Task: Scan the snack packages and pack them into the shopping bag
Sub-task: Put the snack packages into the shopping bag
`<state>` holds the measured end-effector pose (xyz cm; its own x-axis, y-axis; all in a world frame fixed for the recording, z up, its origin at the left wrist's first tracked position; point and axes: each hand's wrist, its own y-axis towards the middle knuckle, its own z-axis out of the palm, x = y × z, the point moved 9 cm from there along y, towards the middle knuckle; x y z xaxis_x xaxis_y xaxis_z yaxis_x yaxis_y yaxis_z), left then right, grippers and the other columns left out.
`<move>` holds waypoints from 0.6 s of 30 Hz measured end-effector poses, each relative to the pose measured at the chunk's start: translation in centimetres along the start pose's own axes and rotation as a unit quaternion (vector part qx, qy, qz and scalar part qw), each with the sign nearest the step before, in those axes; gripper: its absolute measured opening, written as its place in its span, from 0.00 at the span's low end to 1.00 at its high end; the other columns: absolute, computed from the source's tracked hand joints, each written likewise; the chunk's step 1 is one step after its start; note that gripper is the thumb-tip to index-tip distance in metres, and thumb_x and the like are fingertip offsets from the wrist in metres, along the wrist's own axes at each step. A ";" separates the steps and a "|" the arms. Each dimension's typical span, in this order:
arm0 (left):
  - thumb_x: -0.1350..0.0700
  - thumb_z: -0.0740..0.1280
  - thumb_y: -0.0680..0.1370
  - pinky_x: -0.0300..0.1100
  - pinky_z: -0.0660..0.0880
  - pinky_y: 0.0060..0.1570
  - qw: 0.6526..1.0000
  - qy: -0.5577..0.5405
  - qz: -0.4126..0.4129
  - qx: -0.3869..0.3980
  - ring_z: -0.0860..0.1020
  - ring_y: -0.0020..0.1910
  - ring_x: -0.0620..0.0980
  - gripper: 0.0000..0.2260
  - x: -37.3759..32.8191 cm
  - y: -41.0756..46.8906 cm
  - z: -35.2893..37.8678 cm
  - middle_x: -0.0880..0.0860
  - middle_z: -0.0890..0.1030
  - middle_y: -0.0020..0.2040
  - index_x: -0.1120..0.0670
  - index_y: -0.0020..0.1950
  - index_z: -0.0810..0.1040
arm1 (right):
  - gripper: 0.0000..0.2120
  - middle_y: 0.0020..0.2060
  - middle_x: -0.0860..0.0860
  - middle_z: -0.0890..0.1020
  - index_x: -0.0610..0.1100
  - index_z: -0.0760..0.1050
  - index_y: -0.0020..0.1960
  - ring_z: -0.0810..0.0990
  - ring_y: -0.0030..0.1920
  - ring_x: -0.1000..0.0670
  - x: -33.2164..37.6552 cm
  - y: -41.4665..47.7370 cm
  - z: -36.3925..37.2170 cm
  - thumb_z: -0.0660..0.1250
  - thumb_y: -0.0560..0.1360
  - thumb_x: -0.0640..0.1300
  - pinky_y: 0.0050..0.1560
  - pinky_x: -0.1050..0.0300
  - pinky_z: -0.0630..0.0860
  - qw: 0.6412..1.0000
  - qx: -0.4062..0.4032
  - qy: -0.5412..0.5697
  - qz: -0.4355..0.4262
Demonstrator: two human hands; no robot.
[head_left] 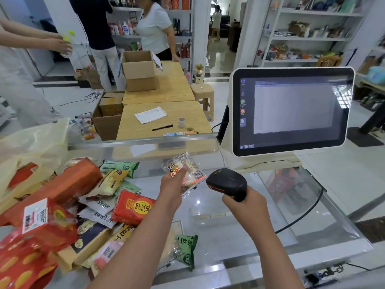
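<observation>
Scanner (pixel 228 183) in right hand (pixel 242 205) – beside left hand's (pixel 171 184) packet (pixel 185 174).

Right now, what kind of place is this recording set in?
Most likely a small shop's checkout counter: a handheld barcode scanner aimed at a snack package, a till screen, and stocked shelves behind.

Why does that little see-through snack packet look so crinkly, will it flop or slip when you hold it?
The snack packet is thin, shiny film, so it probably bends and crinkles easily. The left hand pinches it alone, so it seems light. Its glossy wrapper may be a bit slippery.
</observation>
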<state>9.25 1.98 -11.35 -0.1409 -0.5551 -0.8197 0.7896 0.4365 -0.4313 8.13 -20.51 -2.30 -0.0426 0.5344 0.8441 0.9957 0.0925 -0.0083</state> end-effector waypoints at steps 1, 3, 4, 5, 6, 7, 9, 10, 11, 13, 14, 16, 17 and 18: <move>0.58 0.70 0.77 0.53 0.78 0.55 1.000 0.002 0.000 -0.001 0.83 0.47 0.55 0.06 0.0 0.0 -0.1 0.56 0.84 0.49 0.54 0.53 0.77 | 0.09 0.24 0.54 0.72 0.45 0.70 0.33 0.70 0.26 0.57 0.0 0.0 -0.1 0.70 0.67 0.41 0.25 0.70 0.65 1.000 -0.003 0.001 -0.001; 0.58 0.70 0.76 0.54 0.78 0.55 1.000 0.002 0.001 -0.001 0.83 0.47 0.56 0.06 0.0 -0.1 -0.1 0.57 0.84 0.50 0.54 0.53 0.77 | 0.09 0.24 0.54 0.73 0.45 0.71 0.33 0.70 0.26 0.57 0.1 0.0 -0.1 0.70 0.67 0.41 0.26 0.69 0.66 1.000 -0.003 0.005 -0.005; 0.58 0.70 0.76 0.54 0.78 0.55 1.000 0.002 0.003 -0.001 0.83 0.46 0.55 0.07 0.0 -0.2 -0.1 0.57 0.83 0.50 0.54 0.53 0.77 | 0.08 0.25 0.54 0.73 0.45 0.71 0.34 0.70 0.27 0.57 0.2 -0.1 -0.1 0.70 0.67 0.41 0.26 0.69 0.66 1.000 0.000 0.006 -0.008; 0.59 0.70 0.77 0.53 0.78 0.54 1.000 0.000 0.004 0.000 0.83 0.46 0.55 0.07 0.0 -0.2 -0.1 0.57 0.83 0.50 0.54 0.53 0.77 | 0.08 0.25 0.54 0.73 0.45 0.71 0.34 0.70 0.26 0.57 0.2 -0.1 -0.1 0.70 0.68 0.40 0.25 0.70 0.66 1.000 0.003 0.009 -0.010; 0.59 0.70 0.77 0.52 0.79 0.53 1.000 0.001 0.005 0.000 0.83 0.46 0.55 0.07 0.0 -0.2 -0.1 0.57 0.83 0.50 0.55 0.54 0.77 | 0.09 0.24 0.55 0.72 0.45 0.71 0.33 0.70 0.26 0.57 0.3 -0.1 -0.1 0.70 0.68 0.40 0.25 0.71 0.66 1.000 0.005 0.012 -0.013; 0.59 0.70 0.77 0.51 0.79 0.51 1.000 0.001 0.006 0.000 0.83 0.45 0.55 0.07 0.0 -0.3 -0.1 0.56 0.83 0.49 0.55 0.53 0.76 | 0.09 0.24 0.55 0.71 0.44 0.70 0.33 0.69 0.25 0.57 0.3 -0.2 -0.2 0.70 0.67 0.40 0.24 0.71 0.65 1.000 0.005 0.015 -0.014; 0.59 0.69 0.77 0.50 0.80 0.49 1.000 -0.003 0.009 -0.002 0.82 0.44 0.54 0.05 -0.1 -0.5 0.0 0.55 0.83 0.47 0.54 0.52 0.75 | 0.09 0.23 0.55 0.70 0.43 0.70 0.33 0.67 0.25 0.57 0.3 -0.2 -0.3 0.69 0.67 0.40 0.24 0.70 0.65 1.000 0.003 0.017 -0.015; 0.59 0.69 0.77 0.50 0.79 0.51 1.000 -0.004 0.009 -0.001 0.82 0.44 0.54 0.06 -0.2 -0.5 0.0 0.55 0.83 0.47 0.54 0.52 0.75 | 0.09 0.23 0.55 0.70 0.42 0.70 0.33 0.67 0.25 0.57 0.3 -0.2 -0.3 0.69 0.67 0.40 0.24 0.70 0.64 1.000 0.003 0.016 -0.015; 0.58 0.69 0.77 0.51 0.79 0.52 1.000 -0.001 0.012 -0.001 0.82 0.45 0.54 0.07 -0.3 -0.4 -0.1 0.55 0.83 0.47 0.54 0.53 0.75 | 0.09 0.23 0.55 0.70 0.42 0.70 0.33 0.67 0.24 0.57 0.3 -0.2 -0.3 0.70 0.67 0.40 0.24 0.70 0.64 1.000 0.004 0.016 -0.016; 0.57 0.70 0.77 0.49 0.79 0.51 1.000 0.009 0.020 0.000 0.83 0.46 0.53 0.08 -0.6 -0.5 -0.1 0.54 0.83 0.48 0.54 0.55 0.75 | 0.09 0.23 0.54 0.70 0.42 0.70 0.33 0.67 0.24 0.57 0.4 -0.3 -0.3 0.70 0.66 0.39 0.24 0.70 0.64 1.000 0.007 0.017 -0.020; 0.57 0.70 0.77 0.48 0.80 0.49 1.000 0.013 0.024 0.000 0.83 0.45 0.53 0.08 -0.7 -0.5 -0.1 0.54 0.83 0.49 0.54 0.55 0.75 | 0.09 0.23 0.55 0.70 0.42 0.70 0.33 0.67 0.24 0.57 0.4 -0.4 -0.3 0.70 0.66 0.39 0.24 0.70 0.64 1.000 0.008 0.018 -0.021; 0.56 0.69 0.77 0.44 0.79 0.42 0.999 0.017 0.032 0.000 0.83 0.45 0.52 0.06 -0.9 -0.5 -0.1 0.53 0.83 0.48 0.52 0.52 0.75 | 0.09 0.23 0.55 0.70 0.42 0.70 0.33 0.66 0.24 0.57 0.4 -0.5 -0.3 0.70 0.66 0.40 0.24 0.70 0.64 1.000 0.012 0.017 -0.019; 0.56 0.70 0.77 0.42 0.78 0.40 0.999 0.021 0.033 -0.002 0.82 0.45 0.52 0.05 -1.0 -0.6 -0.2 0.53 0.82 0.47 0.51 0.50 0.74 | 0.09 0.23 0.55 0.70 0.42 0.70 0.33 0.66 0.24 0.57 0.3 -0.5 -0.3 0.70 0.67 0.40 0.24 0.70 0.64 1.000 0.016 0.017 -0.016; 0.56 0.70 0.77 0.42 0.78 0.40 0.999 0.023 0.034 -0.004 0.82 0.46 0.53 0.06 -1.0 -0.6 -0.2 0.53 0.82 0.48 0.50 0.48 0.73 | 0.09 0.23 0.55 0.70 0.42 0.70 0.33 0.66 0.24 0.57 0.3 -0.5 -0.2 0.70 0.67 0.40 0.24 0.69 0.64 1.000 0.019 0.018 -0.013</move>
<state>8.78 2.37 -10.35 -0.1148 -0.4917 -0.8631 0.7937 0.4771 -0.3774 7.61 -20.62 -1.96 -0.0648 0.5015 0.8627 0.9903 0.1385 -0.0062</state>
